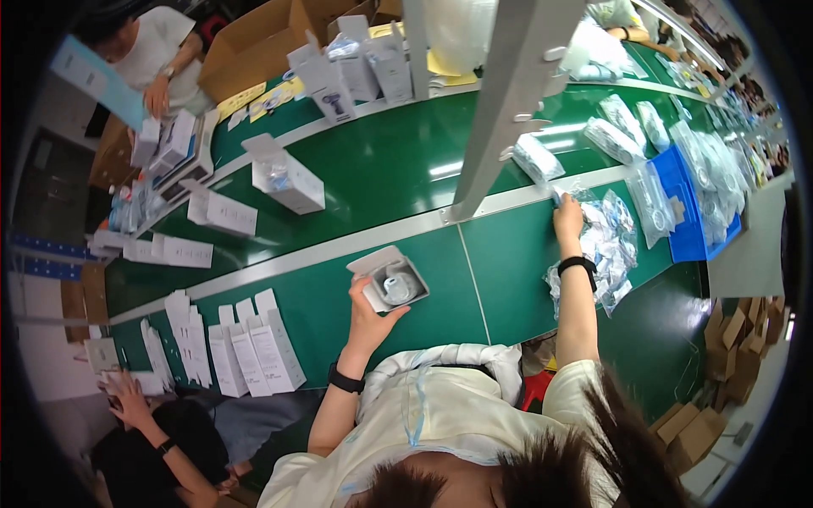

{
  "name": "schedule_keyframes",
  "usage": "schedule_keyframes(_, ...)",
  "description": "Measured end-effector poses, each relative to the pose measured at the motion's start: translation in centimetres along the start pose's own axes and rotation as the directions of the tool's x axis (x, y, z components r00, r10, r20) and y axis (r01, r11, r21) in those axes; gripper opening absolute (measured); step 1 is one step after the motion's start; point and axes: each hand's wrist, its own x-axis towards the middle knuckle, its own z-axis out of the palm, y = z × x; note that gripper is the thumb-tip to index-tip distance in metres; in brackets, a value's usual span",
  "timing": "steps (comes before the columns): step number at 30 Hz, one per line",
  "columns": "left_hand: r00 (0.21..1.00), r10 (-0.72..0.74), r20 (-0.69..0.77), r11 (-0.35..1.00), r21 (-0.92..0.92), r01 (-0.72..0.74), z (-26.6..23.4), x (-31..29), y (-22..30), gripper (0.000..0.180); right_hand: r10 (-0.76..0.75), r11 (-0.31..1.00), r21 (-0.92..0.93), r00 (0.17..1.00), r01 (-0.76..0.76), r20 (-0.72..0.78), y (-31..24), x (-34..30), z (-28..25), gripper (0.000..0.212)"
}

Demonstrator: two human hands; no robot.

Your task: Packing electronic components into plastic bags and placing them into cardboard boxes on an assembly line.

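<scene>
My left hand (369, 315) grips a small white carton (415, 298) from its left side, over the green bench. The carton's flaps stand open at the top, and a clear, rounded plastic-looking item (395, 286) sits inside. Farther right, my right hand (568, 218) is at the far left edge of a clear bag of small packets (611, 245). Its fingers are curled together by a small whitish bit, too small to make out. A bagged clear item (536, 159) lies just beyond that hand, on the conveyor.
Flat white cartons (254, 351) lie at the left of the bench. Open cartons (288, 179) stand on the green conveyor (381, 161). A grey metal post (500, 110) rises between my hands. A blue bin (675, 203) with bagged parts sits at right. Co-workers' hands (127, 398) are at left.
</scene>
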Motion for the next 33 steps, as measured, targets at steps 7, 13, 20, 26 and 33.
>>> schedule_keyframes(7,0.997,0.071,-0.018,0.997,-0.005,-0.071,-1.5,2.2,1.8,0.044,-0.076,0.106,0.994,0.997,0.021,-0.013,-7.2,-13.1,-13.0,0.054)
schedule_keyframes(13,0.999,0.031,-0.023,1.0,0.002,-0.031,-2.6,3.2,2.5,0.018,-0.252,-0.277,0.951,0.944,0.14,-0.212,-16.1,-20.9,-15.5,0.053)
schedule_keyframes(20,0.991,0.011,-0.131,1.0,-0.023,-0.014,-3.6,2.5,1.7,0.018,-0.506,0.309,0.779,0.788,0.545,-0.35,-22.5,-23.2,-13.5,0.031)
schedule_keyframes(26,0.993,-0.015,-0.117,0.999,-0.053,0.009,-3.7,2.1,1.8,0.018,-0.668,0.384,0.328,0.505,0.863,-0.547,-22.9,-23.0,-13.9,0.02)
schedule_keyframes(33,0.992,0.007,-0.129,0.999,-0.052,-0.013,-3.0,1.6,1.7,0.017,-0.766,0.492,0.234,0.545,0.839,-0.341,-22.6,-24.3,-14.5,0.023)
